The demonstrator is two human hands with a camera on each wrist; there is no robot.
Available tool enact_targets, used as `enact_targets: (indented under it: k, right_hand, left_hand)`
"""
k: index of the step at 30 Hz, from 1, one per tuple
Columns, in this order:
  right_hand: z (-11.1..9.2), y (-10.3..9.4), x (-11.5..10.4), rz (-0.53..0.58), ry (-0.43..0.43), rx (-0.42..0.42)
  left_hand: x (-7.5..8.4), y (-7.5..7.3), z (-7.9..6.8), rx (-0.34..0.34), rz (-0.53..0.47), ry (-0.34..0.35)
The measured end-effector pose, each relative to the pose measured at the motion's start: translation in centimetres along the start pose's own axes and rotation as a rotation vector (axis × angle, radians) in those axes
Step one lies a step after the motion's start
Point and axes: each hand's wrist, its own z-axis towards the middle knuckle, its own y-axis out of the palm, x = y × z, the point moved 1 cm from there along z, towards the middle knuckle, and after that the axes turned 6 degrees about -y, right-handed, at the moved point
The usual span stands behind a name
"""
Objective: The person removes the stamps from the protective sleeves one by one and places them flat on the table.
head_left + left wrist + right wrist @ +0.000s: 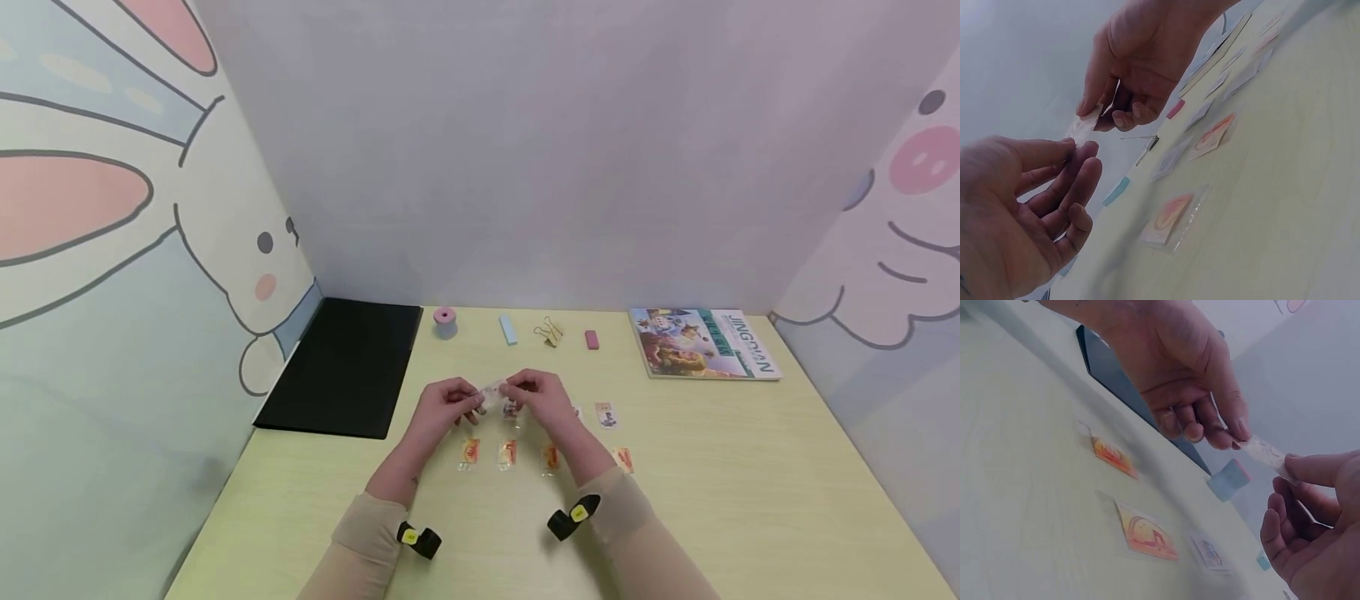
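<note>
Small packet (pixel 492 395), held up over the bench (pixel 750 467) just beyond orange-printed cards (pixel 507 452), is pinched between thumb and fingers at one end by the left hand (pixel 447 404) and at the other by the right hand (pixel 542 397). Past both hands: pink-topped spool (pixel 446 323), light-blue strip (pixel 507 329), gold clip (pixel 552 333), pink block (pixel 592 340); booklet (pixel 705 343) right of the right hand.

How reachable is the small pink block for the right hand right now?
Probably yes: only bare table shows between the right hand and the small pink block, which lies farther back. But that hand pinches a small packet with the left hand, so it would likely let go first.
</note>
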Motion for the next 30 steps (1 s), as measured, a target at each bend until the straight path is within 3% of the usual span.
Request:
enact_targets:
  k: [4, 8, 12, 16, 30]
  right_hand:
    - [0.6, -0.6, 0.0, 0.013, -0.003, 0.057]
    - [1.3, -1.0, 0.2, 0.024, 0.023, 0.145]
    - [2.3, -0.7, 0.3, 0.039, 0.075, 0.163]
    - [3.5, -0.1, 0.4, -0.002, 0.136, 0.124]
    - [6.5, 1.9, 0.6, -0.45, 0.266, 0.062]
  left_hand:
    - [-0.3, -0.2, -0.1, 0.057, 0.005, -0.001]
    - [-0.8, -0.4, -0.2, 0.225, 0.068, -0.025]
    - [-1.4, -0.4, -0.3, 0.369, 0.156, -0.091]
    - [-1.7, -0.3, -0.4, 0.402, 0.223, -0.15]
    - [-0.9, 0.2, -0.4, 0.482, 0.575, -0.227]
